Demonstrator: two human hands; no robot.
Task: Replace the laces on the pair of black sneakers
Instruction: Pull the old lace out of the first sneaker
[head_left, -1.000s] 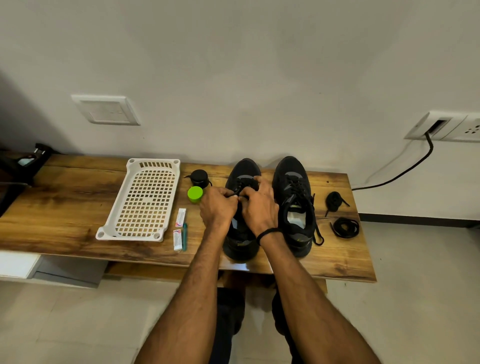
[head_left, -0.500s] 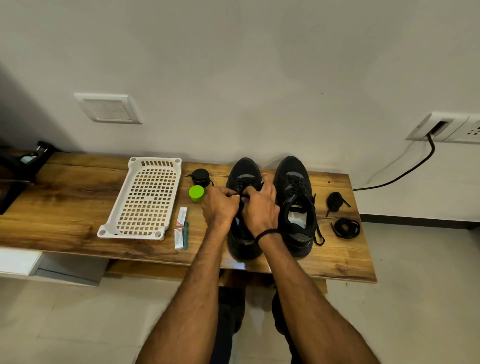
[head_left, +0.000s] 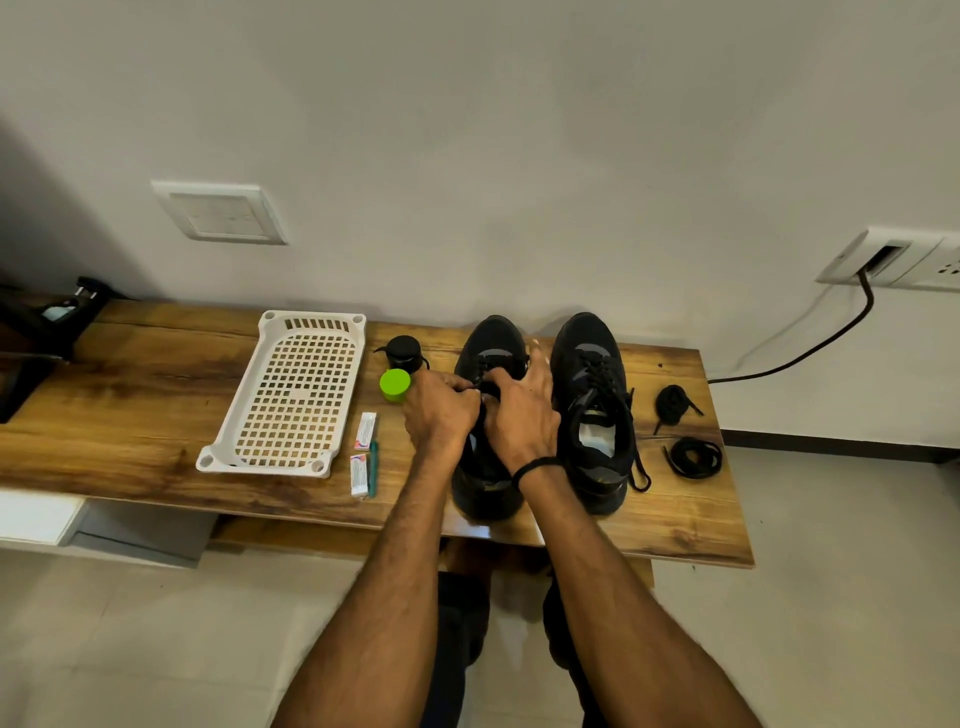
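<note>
Two black sneakers stand side by side on the wooden bench (head_left: 130, 415), toes toward the wall. Both my hands work over the left sneaker (head_left: 491, 338). My left hand (head_left: 441, 415) pinches its black lace near the eyelets. My right hand (head_left: 524, 415) also holds the lace, with one finger stretched along the shoe's right side. The right sneaker (head_left: 589, 364) is laced, and its lace ends hang down its right side. Two coiled black laces (head_left: 693, 457) lie on the bench to the right of the shoes. The left shoe's tongue is hidden by my hands.
A white perforated tray (head_left: 291, 395) lies left of the shoes. Between them sit a black jar (head_left: 404, 352), a green lid (head_left: 395, 385), two small packets (head_left: 365, 431) and a green pen. A black cable (head_left: 810, 353) runs from the wall socket on the right.
My hands stayed over the left sneaker's lacing, with small finger movements on the lace. The view shifted slightly.
</note>
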